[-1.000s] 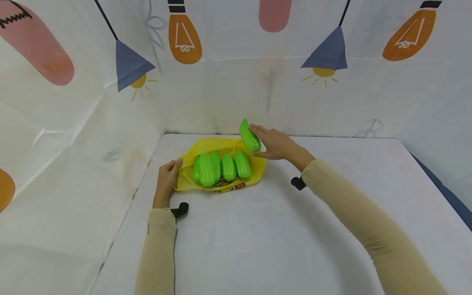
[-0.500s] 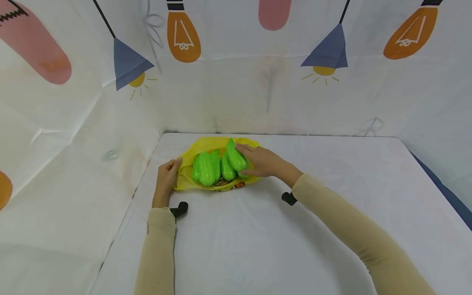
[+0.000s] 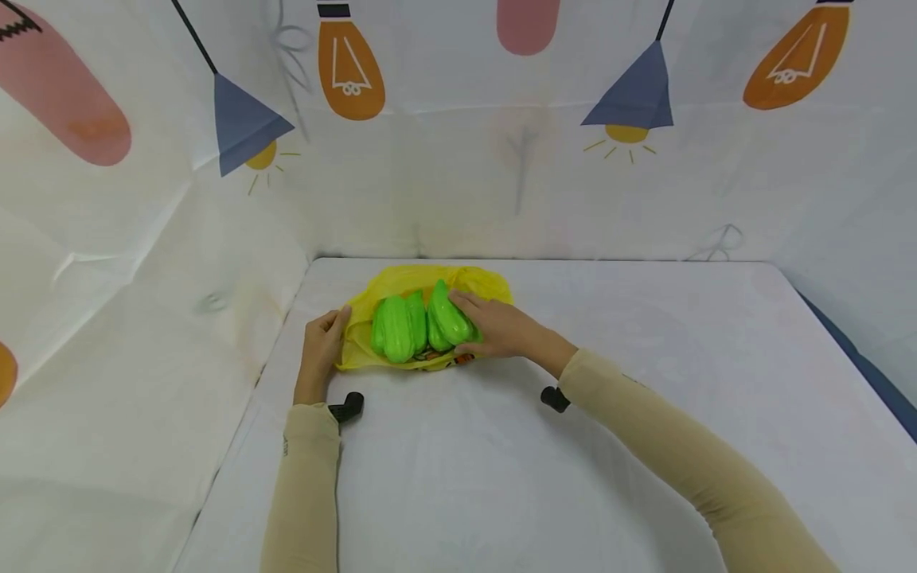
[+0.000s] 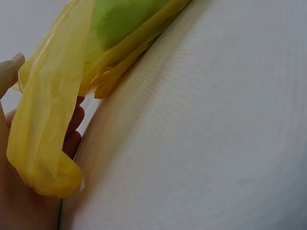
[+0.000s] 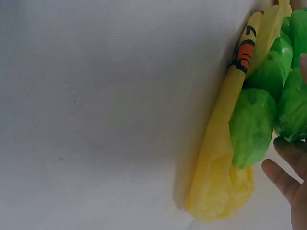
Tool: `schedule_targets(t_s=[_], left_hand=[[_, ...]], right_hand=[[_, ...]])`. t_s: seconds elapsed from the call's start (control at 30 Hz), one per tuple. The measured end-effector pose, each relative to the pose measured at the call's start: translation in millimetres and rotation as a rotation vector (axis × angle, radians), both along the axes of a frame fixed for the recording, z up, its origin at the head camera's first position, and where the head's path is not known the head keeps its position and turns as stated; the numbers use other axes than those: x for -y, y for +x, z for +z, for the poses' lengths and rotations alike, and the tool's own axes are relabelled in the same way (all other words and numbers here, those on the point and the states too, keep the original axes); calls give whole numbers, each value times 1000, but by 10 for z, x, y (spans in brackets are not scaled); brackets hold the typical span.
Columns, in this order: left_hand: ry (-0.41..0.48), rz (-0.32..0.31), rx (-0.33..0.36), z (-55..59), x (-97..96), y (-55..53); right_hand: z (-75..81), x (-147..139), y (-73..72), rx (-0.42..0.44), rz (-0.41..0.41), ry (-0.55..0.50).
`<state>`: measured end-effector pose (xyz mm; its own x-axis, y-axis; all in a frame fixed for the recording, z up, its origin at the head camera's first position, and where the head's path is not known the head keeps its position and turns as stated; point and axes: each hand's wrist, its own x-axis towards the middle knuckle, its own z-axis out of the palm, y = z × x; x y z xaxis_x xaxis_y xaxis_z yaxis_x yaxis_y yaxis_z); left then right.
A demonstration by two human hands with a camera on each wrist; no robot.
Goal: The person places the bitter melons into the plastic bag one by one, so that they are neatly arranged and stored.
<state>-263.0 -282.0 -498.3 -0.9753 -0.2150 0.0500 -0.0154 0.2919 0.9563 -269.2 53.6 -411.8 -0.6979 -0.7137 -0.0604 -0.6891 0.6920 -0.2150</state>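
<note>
A yellow plastic bag (image 3: 401, 276) lies open on the table, holding several shiny green ribbed toy vegetables (image 3: 398, 328). My left hand (image 3: 320, 350) holds the bag's left edge; in the left wrist view, the thin yellow film (image 4: 48, 110) passes between thumb and fingers. At the bag's right side, my right hand (image 3: 501, 328) holds one green vegetable (image 3: 447, 318) lying on top of the others, pointed end away from me. The right wrist view shows fingers (image 5: 283, 179) below this piece (image 5: 291, 105) and another green piece (image 5: 253, 127) beside it in the bag. My palm hides part of the bag.
The white table (image 3: 537, 469) stretches in front of and to the right of the bag. White sheeting (image 3: 458, 183) printed with lamps and bulbs hangs behind and at the left. Black wrist mounts (image 3: 347, 407) jut from both sleeves.
My right hand has brought the raised green vegetable down and left onto the others in the bag. The left hand keeps its hold on the bag's edge.
</note>
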Motion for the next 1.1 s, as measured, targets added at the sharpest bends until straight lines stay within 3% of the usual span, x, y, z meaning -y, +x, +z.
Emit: schedule_targets(t_s=[0.27,0.47,0.53,0.7,0.83,1.1], left_hand=[[8,7,27,-4,16,9],[18,2,33,2,5,4],[25,-4,41,57,-4,16],[35,-10,40,73,11,3],[21,1,24,5,15,-12],[49,-3,14,25,-16,21]], right_hand=[[12,66,36,-23,22,-38],[28,163,52,-22,9,7],[44,200,54,-29,2,18],[60,324,48,-92,-1,81],[25,425,62,-140,-2,138],[14,521,132,-164,-10,163]])
